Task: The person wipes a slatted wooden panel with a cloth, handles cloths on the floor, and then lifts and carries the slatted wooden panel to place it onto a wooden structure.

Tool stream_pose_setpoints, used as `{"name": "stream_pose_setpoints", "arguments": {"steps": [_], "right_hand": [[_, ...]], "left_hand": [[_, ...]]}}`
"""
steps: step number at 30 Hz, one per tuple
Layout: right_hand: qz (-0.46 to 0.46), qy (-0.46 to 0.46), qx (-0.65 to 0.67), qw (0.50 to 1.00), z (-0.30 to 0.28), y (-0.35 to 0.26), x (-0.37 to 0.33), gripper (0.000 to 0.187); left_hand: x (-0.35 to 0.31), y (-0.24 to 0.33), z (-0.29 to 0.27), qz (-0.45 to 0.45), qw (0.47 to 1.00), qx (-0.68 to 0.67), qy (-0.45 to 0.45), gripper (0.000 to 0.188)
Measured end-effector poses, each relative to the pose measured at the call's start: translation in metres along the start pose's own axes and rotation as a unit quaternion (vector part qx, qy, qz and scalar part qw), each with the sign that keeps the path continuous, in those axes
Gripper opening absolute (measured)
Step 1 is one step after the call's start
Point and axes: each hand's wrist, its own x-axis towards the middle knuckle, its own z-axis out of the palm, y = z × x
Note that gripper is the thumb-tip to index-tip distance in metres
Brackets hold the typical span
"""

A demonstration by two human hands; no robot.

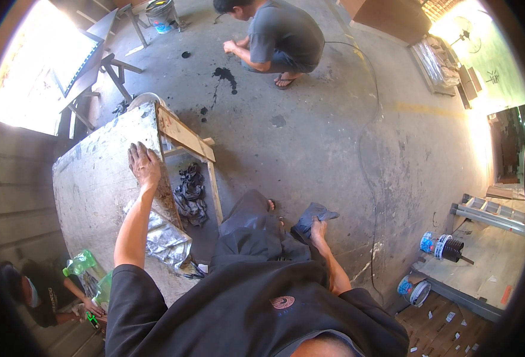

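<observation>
The left hand (pixel 144 165) lies flat, fingers spread, near the bench (pixel 96 184) edge; beside the bench, the right hand (pixel 318 229) grips a half-hidden cloth (pixel 313 215).

left hand (pixel 143 165) flat, fingers spread, right hand (pixel 318 229) gripping, lowered

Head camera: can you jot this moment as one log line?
left hand: flat on worktable | right hand: gripping dark cloth | nearby: crumpled foil
</observation>
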Motion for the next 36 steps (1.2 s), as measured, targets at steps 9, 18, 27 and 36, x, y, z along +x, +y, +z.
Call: {"name": "stream_pose_setpoints", "arguments": {"steps": [9, 18, 27, 36], "right_hand": [[0.036, -0.024, -0.017, 0.999, -0.001, -0.004, -0.003, 0.042], [0.022, -0.001, -0.011, 1.000, 0.003, -0.002, -0.001, 0.038], [0.019, -0.028, 0.056, 0.998, 0.000, 0.006, -0.007, 0.036], [0.026, -0.024, 0.083, 0.996, -0.002, 0.002, -0.006, 0.037]], "left_hand": [[-0.001, -0.001, -0.001, -0.004, 1.000, -0.001, -0.005, 0.048], [0.002, 0.006, -0.005, -0.004, 1.000, -0.008, -0.013, 0.049], [-0.001, 0.007, -0.009, -0.026, 0.999, -0.003, -0.026, 0.049], [0.001, 0.010, -0.011, -0.019, 0.999, -0.023, -0.029, 0.050]]}}
